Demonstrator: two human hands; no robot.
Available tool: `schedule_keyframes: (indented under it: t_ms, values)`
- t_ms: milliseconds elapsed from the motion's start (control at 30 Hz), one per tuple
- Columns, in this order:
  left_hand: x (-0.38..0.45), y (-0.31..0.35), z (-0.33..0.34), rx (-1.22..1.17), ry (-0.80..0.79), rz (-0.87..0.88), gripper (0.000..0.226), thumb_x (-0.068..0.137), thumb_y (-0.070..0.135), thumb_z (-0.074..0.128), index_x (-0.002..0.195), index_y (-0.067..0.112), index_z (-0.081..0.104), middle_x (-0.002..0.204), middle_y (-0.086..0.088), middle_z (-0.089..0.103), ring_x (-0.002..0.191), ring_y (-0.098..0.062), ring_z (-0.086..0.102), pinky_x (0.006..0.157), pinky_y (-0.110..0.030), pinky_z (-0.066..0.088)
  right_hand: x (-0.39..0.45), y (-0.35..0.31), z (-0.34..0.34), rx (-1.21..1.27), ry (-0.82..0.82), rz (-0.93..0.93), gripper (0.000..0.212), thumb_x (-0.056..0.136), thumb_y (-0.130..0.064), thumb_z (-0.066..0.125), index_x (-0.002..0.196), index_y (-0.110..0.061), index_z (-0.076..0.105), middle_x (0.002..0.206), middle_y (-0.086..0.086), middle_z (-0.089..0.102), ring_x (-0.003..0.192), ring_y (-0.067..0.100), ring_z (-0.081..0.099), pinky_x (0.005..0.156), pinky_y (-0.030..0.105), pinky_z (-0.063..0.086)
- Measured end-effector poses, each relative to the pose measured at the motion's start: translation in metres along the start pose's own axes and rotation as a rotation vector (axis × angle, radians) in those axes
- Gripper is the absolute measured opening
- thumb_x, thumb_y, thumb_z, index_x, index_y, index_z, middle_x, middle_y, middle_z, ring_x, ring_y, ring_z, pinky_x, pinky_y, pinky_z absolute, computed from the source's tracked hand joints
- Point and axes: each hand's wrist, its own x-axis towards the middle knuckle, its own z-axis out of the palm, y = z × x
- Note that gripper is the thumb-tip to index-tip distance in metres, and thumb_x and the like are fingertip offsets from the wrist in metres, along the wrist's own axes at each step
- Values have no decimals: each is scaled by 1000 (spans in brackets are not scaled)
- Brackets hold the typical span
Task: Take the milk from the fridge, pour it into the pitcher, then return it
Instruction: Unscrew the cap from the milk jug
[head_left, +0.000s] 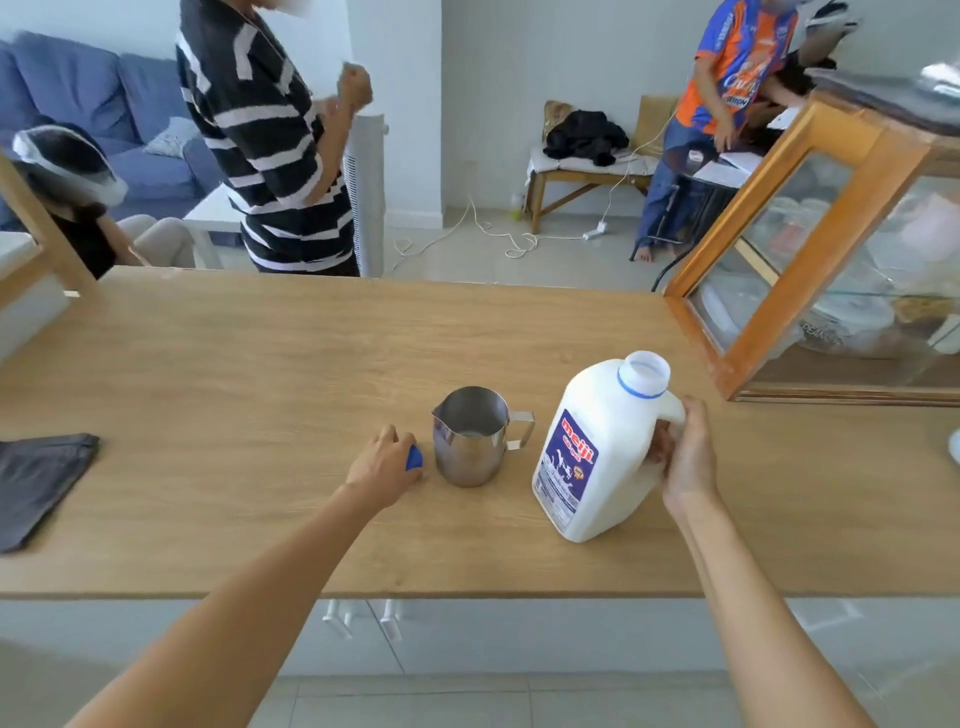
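A white plastic milk jug (597, 457) with a blue and red label stands upright on the wooden counter (260, 364), its mouth uncapped. My right hand (685, 457) grips its handle on the right side. Just left of the jug stands a steel pitcher (470, 436), spout to the left and handle toward the jug, with a little milk showing at its bottom. My left hand (384, 465) rests on the counter left of the pitcher, closed around the blue cap (414, 458).
A dark folded cloth (41, 483) lies at the counter's left edge. A wood-framed glass display case (810, 249) stands at the back right. Three people are beyond the counter, one in a striped top (265, 135) close to its far edge.
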Motion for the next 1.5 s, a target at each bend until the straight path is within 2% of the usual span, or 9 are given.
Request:
schedule_keyframes:
  t_ms: [200, 300, 400, 500, 600, 700, 1033, 1233, 1500]
  values:
    - [-6, -7, 4, -231, 5, -20, 54, 90, 36, 61, 133, 9, 46, 126, -11, 42, 111, -28, 52, 97, -34, 43, -2, -4, 11, 54, 83, -12, 23, 85, -32, 42, 63, -25, 44, 48, -14, 43, 43, 2, 42, 38, 14, 32]
    - [-9, -17, 6, -216, 77, -2, 39, 97, 22, 51, 130, 1, 49, 126, -18, 46, 115, -34, 50, 100, -37, 39, -1, -5, 13, 48, 118, 0, 20, 74, -32, 44, 55, -26, 45, 47, -15, 44, 44, 3, 42, 41, 16, 32]
    - [-13, -30, 11, -188, 178, 14, 43, 98, 25, 40, 129, -2, 52, 130, -20, 49, 120, -37, 48, 102, -37, 36, 1, -5, 15, 10, 130, 4, 35, 79, -27, 42, 45, -24, 42, 47, -15, 39, 44, 5, 36, 45, 22, 27]
    - [-16, -40, 23, -111, 183, 29, 50, 102, 28, 32, 146, 3, 34, 154, -12, 30, 142, -27, 29, 117, -33, 22, 3, -5, 17, -48, 152, 7, 33, 74, -28, 43, 42, -23, 38, 50, -12, 34, 53, 11, 30, 50, 28, 21]
    - [-18, -45, 35, -91, 184, 6, 53, 104, 33, 22, 153, 13, 15, 161, 0, 10, 149, -15, 9, 121, -32, 8, 6, -6, 19, -103, 181, 6, 27, 67, -31, 46, 44, -24, 33, 57, -7, 30, 58, 14, 27, 53, 30, 18]
    - [-14, -47, 39, -37, 181, -30, 56, 102, 37, 12, 154, 17, 5, 162, 5, 0, 149, -11, -2, 122, -33, 2, 7, -11, 24, -207, 179, -20, 31, 71, -30, 42, 42, -24, 31, 51, -11, 28, 57, 13, 23, 53, 31, 16]
    - [-3, -44, 37, -52, 191, -113, 57, 102, 37, 17, 154, 18, 1, 162, 4, -3, 149, -11, -4, 122, -37, 0, 3, -26, 47, -541, 150, -87, 41, 73, -34, 42, 35, -21, 32, 37, -14, 28, 56, 19, 26, 55, 36, 21]
    - [0, -45, 36, -34, 175, -111, 58, 101, 38, 14, 153, 17, -1, 162, 3, -5, 149, -12, -5, 122, -38, -1, 0, -28, 54, -799, 130, -128, 37, 82, -36, 44, 52, -15, 36, 54, 2, 42, 56, 24, 36, 58, 36, 31]
    - [-1, -47, 36, -29, 191, -108, 59, 101, 40, 14, 153, 17, -1, 162, 4, -4, 149, -11, -5, 122, -38, 0, 0, -25, 68, -1175, 29, -117, 51, 89, -39, 41, 48, -8, 39, 55, 7, 48, 57, 25, 44, 58, 35, 34]
